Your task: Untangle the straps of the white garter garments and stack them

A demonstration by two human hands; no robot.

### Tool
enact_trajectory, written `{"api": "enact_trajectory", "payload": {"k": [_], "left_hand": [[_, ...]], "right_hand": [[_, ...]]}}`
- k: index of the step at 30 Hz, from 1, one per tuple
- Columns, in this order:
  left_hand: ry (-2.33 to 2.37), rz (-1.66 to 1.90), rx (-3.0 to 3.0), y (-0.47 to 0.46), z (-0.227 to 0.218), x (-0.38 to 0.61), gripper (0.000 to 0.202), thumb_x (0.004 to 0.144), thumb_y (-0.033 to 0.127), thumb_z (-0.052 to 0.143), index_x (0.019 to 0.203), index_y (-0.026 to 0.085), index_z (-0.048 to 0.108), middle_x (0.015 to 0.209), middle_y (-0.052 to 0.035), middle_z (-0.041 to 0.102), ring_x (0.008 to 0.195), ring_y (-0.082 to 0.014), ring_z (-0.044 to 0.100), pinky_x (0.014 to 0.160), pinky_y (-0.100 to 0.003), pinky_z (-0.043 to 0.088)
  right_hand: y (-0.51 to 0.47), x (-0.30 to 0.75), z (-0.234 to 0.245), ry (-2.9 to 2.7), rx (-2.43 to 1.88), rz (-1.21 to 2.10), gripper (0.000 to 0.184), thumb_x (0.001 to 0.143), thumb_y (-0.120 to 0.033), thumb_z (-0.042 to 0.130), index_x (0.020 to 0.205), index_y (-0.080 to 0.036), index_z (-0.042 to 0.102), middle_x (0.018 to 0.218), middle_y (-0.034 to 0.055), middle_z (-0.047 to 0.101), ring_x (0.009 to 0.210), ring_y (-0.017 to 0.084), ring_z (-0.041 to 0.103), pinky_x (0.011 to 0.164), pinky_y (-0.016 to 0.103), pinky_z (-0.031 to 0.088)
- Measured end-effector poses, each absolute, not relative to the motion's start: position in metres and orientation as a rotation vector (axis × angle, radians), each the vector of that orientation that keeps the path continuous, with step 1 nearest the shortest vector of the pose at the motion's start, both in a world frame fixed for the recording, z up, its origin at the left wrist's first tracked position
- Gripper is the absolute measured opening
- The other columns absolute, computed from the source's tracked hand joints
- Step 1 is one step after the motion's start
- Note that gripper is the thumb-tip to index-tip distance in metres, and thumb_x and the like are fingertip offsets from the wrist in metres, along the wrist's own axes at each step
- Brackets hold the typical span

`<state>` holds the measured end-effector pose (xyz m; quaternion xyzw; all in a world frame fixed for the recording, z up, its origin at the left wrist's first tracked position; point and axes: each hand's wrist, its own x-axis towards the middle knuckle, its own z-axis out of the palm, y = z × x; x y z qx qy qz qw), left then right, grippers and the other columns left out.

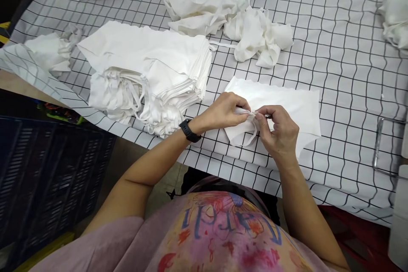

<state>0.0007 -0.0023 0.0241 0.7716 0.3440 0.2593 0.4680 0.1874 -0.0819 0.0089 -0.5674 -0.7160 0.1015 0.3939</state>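
Note:
A white cloth garment with thin straps lies spread on the table in front of me. My left hand, a black band on its wrist, is closed in a pinch on the garment's strap and edge. Close against those fingertips, my right hand is closed too. Between its thumb and fingers shows a small, slim metal tool, mostly covered, so its kind is unclear. The tool's tip meets the pinched cloth. One strap hangs in a loop below the hands.
To the left lies a thick stack of white garments, straps bunched at its near side. Crumpled white garments lie behind. A metal frame is at the right on the checked tablecloth. Dark blue crates stand below left.

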Motion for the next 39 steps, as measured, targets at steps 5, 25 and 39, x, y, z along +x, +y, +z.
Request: {"api": "enact_trajectory", "payload": {"k": [5,25,39], "left_hand": [[0.859,0.596,1.926,-0.0007,0.0264,0.0021,0.012,0.081,0.021,0.068,0.075,0.016,0.078,0.073,-0.0020,0.076,0.062,-0.0117,0.060,0.059,-0.026,0.042],[0.855,0.530,2.055,-0.0008,0.0304,0.0031,0.012,0.081,0.017,0.066,0.078,0.016,0.077,0.073,-0.0019,0.075,0.060,-0.0120,0.057,0.062,-0.029,0.042],[0.896,0.466,2.037,0.0005,0.0290,0.0038,0.014,0.072,0.011,0.063,0.072,0.015,0.076,0.060,-0.0002,0.067,0.055,-0.0119,0.048,0.058,-0.031,0.036]], "right_hand": [[-0.0801,0.1896,0.0128,-1.907,-1.400,0.279,0.009,0.102,-0.020,0.055,0.096,-0.025,0.058,0.088,0.0034,0.068,0.075,0.019,0.062,0.068,0.034,0.049],[-0.0781,0.1941,0.0186,-2.025,-1.416,0.379,0.008,0.103,-0.020,0.053,0.097,-0.025,0.056,0.090,0.0038,0.066,0.074,0.018,0.061,0.060,0.032,0.045],[-0.0769,0.1969,0.0187,-2.041,-1.412,0.340,0.009,0.102,-0.019,0.055,0.096,-0.024,0.055,0.088,0.0027,0.065,0.072,0.017,0.060,0.062,0.032,0.045]]}}
